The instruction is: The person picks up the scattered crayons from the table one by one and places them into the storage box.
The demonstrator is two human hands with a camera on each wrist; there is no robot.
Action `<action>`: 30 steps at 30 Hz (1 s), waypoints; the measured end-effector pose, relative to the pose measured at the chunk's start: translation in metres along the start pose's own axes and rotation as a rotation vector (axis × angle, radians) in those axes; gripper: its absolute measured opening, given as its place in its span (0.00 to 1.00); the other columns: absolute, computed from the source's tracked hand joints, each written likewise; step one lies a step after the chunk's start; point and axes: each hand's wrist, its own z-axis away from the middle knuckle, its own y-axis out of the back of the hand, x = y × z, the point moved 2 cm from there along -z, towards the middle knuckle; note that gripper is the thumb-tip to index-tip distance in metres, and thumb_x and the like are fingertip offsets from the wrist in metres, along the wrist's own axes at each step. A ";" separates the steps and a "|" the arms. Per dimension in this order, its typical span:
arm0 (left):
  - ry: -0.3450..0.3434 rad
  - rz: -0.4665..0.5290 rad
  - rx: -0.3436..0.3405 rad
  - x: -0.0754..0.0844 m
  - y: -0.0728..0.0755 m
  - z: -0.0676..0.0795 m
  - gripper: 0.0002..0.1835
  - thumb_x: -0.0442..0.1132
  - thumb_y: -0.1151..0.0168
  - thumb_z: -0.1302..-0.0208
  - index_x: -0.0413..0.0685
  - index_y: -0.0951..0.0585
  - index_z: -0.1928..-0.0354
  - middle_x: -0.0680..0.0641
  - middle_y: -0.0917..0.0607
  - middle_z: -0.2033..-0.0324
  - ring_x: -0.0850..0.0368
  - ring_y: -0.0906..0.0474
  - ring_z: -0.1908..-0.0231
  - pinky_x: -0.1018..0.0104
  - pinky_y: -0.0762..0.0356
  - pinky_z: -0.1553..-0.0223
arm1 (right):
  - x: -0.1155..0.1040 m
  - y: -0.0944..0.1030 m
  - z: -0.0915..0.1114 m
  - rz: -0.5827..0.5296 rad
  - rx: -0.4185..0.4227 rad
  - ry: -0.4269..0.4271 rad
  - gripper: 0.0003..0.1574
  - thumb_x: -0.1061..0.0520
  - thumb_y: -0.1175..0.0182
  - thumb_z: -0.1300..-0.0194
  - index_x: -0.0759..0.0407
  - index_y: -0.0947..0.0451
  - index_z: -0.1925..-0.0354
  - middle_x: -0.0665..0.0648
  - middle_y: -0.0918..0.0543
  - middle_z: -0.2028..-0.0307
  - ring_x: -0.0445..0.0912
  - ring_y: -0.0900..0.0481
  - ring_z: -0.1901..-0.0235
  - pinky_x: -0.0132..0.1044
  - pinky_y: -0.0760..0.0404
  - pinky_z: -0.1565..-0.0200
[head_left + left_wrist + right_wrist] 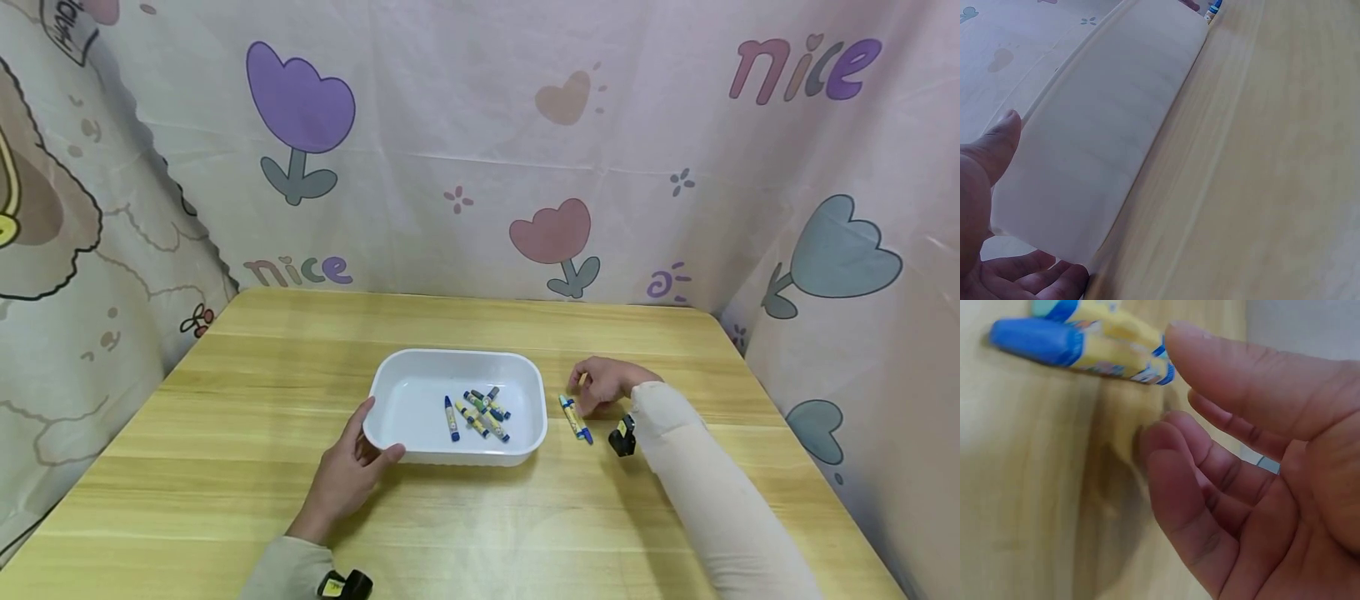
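Observation:
My left hand (341,479) grips the near left corner of a white plastic tray (412,404). Its thumb (1005,140) lies by the rim, and the other fingers (1054,281) curl at the bottom edge. Inside lie several crayons with yellowish wrappers in a loose pile, and a dark blue crayon (452,419) a little apart. Right of the tray, a blue-tipped crayon (1110,359) and a teal-tipped crayon (1116,322) lie side by side on the table. Beside them hovers my right hand (606,382), fingers loosely bent and holding nothing; whether its thumb touches a crayon is unclear.
Everything rests on a wood-grain table (225,467). A printed cloth (420,233) with flowers and lettering hangs behind the table and along both sides. Each sleeve has a small black device near the wrist, such as the right wrist device (622,436).

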 end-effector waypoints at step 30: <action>-0.010 0.000 0.004 -0.001 0.000 0.000 0.49 0.52 0.33 0.38 0.49 0.51 0.24 0.33 0.35 0.32 0.39 0.30 0.38 0.54 0.26 0.42 | -0.016 0.004 -0.002 0.022 0.079 0.091 0.15 0.73 0.42 0.49 0.66 0.30 0.61 0.57 0.25 0.75 0.45 0.26 0.79 0.33 0.20 0.73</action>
